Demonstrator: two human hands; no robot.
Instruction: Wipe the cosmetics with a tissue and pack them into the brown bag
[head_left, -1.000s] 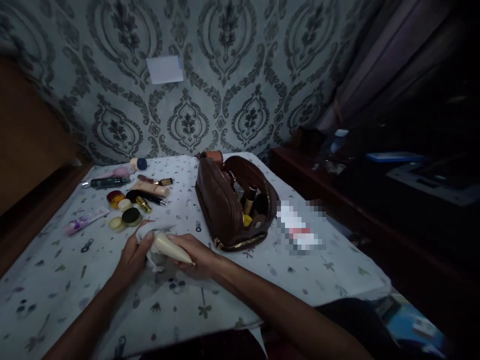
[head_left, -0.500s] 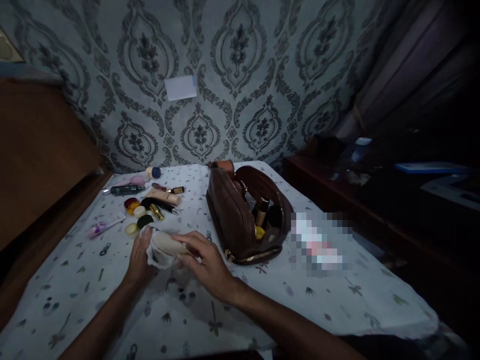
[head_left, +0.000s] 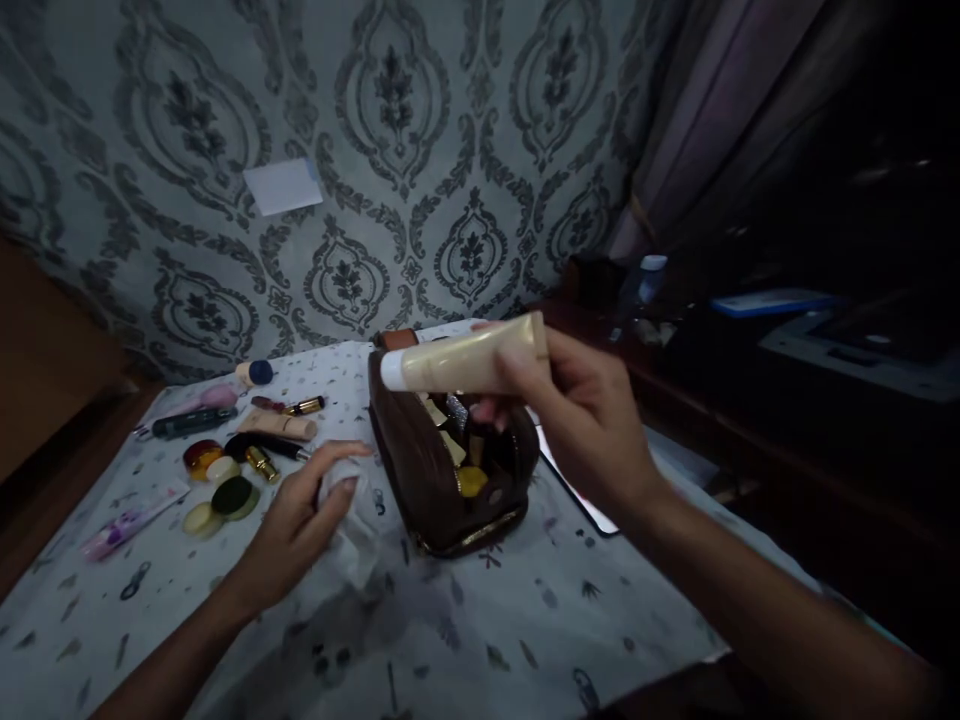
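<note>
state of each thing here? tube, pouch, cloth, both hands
brown pouch: unzipped, open, items inside
cream tube: capped, held level above brown pouch
right hand: shut on cream tube
white cloth: crumpled on the tablecloth
left hand: shut on white cloth
loose cosmetics: lying on tablecloth

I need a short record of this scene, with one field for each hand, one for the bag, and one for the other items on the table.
left: the left hand rests on the table and clutches a white cloth
right: the right hand grips a cream tube, held about level above the bag, white cap pointing left
bag: brown pouch, open, with small items inside
other items: jars and tubes lie left of the pouch
surface: patterned tablecloth
</note>
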